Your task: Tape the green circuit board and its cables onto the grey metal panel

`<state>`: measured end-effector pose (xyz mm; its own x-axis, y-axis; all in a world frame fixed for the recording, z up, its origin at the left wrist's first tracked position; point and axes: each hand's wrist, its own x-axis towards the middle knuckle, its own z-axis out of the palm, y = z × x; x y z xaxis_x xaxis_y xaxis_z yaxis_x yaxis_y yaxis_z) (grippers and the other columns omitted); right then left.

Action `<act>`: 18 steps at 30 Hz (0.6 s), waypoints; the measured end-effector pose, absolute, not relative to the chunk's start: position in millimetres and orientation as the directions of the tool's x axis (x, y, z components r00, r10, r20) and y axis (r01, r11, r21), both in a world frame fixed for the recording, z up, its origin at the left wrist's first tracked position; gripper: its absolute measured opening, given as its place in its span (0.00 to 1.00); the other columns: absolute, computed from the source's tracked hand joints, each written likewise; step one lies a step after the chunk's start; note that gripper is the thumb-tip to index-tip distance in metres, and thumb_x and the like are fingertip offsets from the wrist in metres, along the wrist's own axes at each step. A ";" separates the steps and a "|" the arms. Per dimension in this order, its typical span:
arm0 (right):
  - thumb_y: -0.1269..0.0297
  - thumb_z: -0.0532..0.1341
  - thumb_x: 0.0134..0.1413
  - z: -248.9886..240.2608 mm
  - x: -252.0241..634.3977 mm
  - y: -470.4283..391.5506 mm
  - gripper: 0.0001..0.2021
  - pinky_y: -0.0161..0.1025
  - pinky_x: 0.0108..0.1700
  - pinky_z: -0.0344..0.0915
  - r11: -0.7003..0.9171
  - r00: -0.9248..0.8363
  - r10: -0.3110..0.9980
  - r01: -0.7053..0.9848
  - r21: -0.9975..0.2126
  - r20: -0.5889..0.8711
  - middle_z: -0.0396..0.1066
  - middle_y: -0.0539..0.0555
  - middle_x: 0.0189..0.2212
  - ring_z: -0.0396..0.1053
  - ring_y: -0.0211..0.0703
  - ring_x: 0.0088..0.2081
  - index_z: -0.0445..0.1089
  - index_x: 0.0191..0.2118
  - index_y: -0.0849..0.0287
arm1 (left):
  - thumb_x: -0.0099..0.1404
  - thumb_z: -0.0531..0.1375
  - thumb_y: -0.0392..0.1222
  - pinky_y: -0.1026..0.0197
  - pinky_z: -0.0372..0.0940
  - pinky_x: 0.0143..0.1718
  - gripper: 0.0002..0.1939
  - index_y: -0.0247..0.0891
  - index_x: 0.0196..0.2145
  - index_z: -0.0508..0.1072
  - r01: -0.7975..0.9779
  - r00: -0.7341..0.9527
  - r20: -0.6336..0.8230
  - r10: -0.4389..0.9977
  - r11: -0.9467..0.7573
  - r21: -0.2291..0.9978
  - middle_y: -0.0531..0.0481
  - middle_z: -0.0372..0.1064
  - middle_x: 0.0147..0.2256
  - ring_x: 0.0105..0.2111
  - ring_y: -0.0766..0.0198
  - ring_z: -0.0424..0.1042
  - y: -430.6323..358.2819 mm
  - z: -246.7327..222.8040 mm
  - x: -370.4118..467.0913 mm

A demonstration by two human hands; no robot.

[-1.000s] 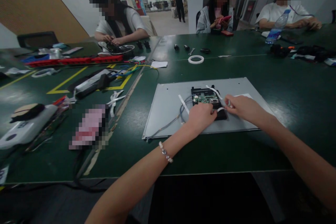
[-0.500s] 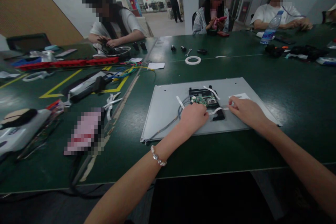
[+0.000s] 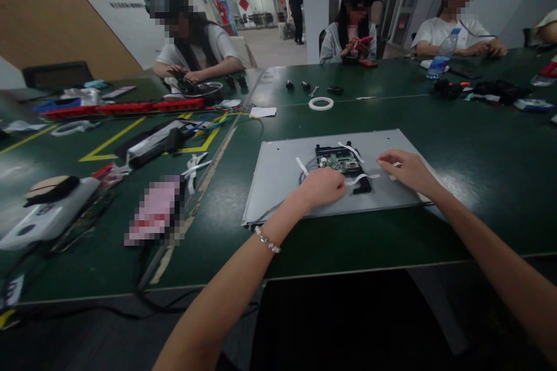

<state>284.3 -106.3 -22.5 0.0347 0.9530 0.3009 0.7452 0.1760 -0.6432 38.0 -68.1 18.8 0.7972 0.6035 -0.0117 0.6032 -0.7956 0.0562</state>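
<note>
A grey flat panel (image 3: 278,179) lies on the green table with a green circuit board (image 3: 343,163) in a black bracket (image 3: 362,186) on it. Several white tape strips cross this assembly. My left hand (image 3: 324,186) is closed at the bracket's front edge, its curled fingers at the near end of one tape strip (image 3: 368,177); the fingertips are partly hidden. To the right, my right hand (image 3: 402,171) hovers over the panel, fingers stretched and apart from that strip's free end. A grey cable (image 3: 272,210) runs from the board toward the panel's front left corner.
A tape roll (image 3: 321,104) lies beyond the panel. Left are a pink blurred item (image 3: 156,208), a white device (image 3: 52,211), loose tape strips (image 3: 195,171) and a black-and-white bundle (image 3: 152,144). A water bottle (image 3: 442,58) stands far right. Several people sit across the table.
My right hand has let go of the tape strip's right end and lifted slightly, its fingers straighter. My left hand stays at the bracket. The whole view has shifted a little.
</note>
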 end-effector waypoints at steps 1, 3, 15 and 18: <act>0.56 0.57 0.56 -22.1 282.2 -106.8 0.13 0.38 0.38 0.65 0.208 -0.002 0.952 0.736 -0.645 0.305 0.72 0.54 0.38 0.69 0.40 0.38 0.73 0.40 0.57 | 0.62 0.51 0.39 0.61 0.62 0.30 0.15 0.34 0.27 0.75 0.591 0.807 -0.009 0.591 -0.805 0.054 0.45 0.71 0.24 0.27 0.61 0.70 -67.8 18.7 37.9; 0.55 0.55 0.58 -21.7 277.8 -107.5 0.14 0.39 0.40 0.65 0.277 -0.104 0.947 0.742 -0.611 0.304 0.71 0.55 0.41 0.68 0.41 0.40 0.73 0.40 0.57 | 0.62 0.51 0.39 0.61 0.62 0.30 0.15 0.34 0.27 0.75 0.567 0.823 0.003 0.568 -0.822 0.049 0.45 0.71 0.25 0.27 0.61 0.70 -67.3 18.3 37.8; 0.55 0.50 0.62 -24.2 266.6 -109.4 0.16 0.42 0.46 0.61 0.351 -0.261 0.935 0.782 -0.515 0.241 0.68 0.56 0.40 0.65 0.43 0.44 0.70 0.40 0.58 | 0.63 0.51 0.40 0.60 0.61 0.32 0.14 0.35 0.27 0.75 0.515 0.856 0.043 0.515 -0.857 0.010 0.44 0.73 0.27 0.29 0.61 0.71 -64.2 15.5 35.7; 0.56 0.51 0.62 -22.9 266.1 -109.6 0.15 0.42 0.46 0.61 0.351 -0.259 0.935 0.778 -0.522 0.243 0.67 0.56 0.40 0.65 0.43 0.43 0.70 0.39 0.58 | 0.65 0.50 0.41 0.60 0.61 0.33 0.16 0.35 0.29 0.75 0.522 0.853 0.050 0.520 -0.852 -0.044 0.44 0.74 0.28 0.30 0.60 0.71 -63.5 16.8 35.1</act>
